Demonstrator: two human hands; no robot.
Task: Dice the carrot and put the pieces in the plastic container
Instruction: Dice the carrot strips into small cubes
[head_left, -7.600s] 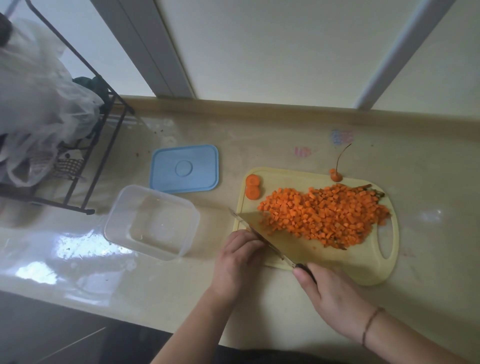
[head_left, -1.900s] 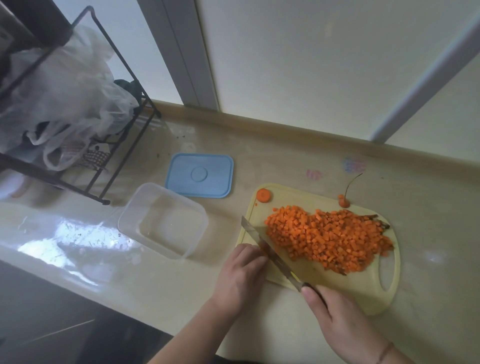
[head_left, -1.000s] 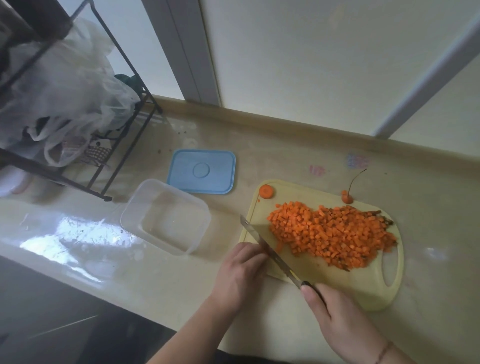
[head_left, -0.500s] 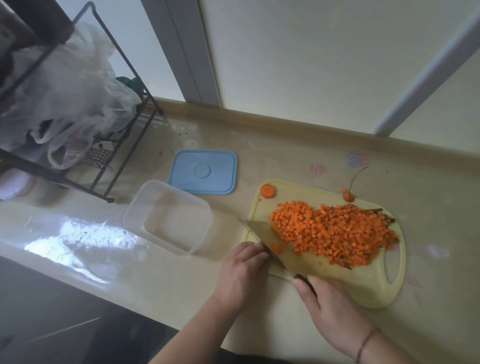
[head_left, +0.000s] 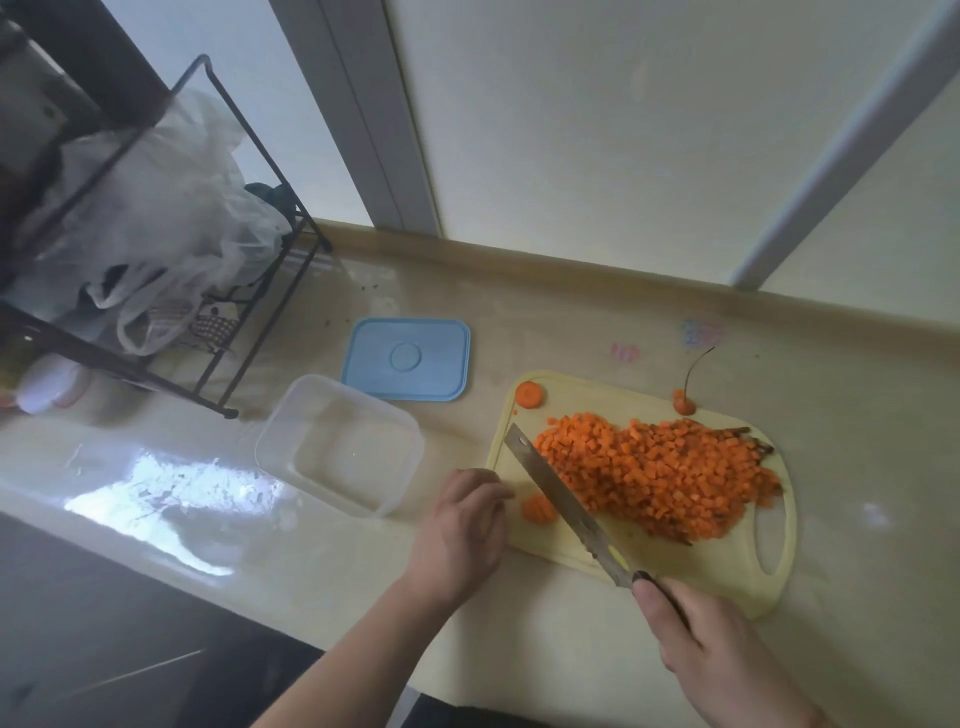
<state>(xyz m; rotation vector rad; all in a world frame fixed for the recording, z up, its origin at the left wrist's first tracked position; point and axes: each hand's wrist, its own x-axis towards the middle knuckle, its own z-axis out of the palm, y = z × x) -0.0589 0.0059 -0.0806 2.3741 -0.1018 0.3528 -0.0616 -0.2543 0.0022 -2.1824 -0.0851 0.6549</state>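
Diced carrot (head_left: 660, 478) heaped orange — right hand (head_left: 722, 660) grip clenches knife (head_left: 566, 506); left hand (head_left: 462, 530) curled, empty.

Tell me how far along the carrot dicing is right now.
Most is done: a big pile of diced carrot lies on the cutting board. In hand: the right hand grips the knife beside a carrot slice by the left hand. Left: another slice to dice, and nothing is in the plastic container yet.
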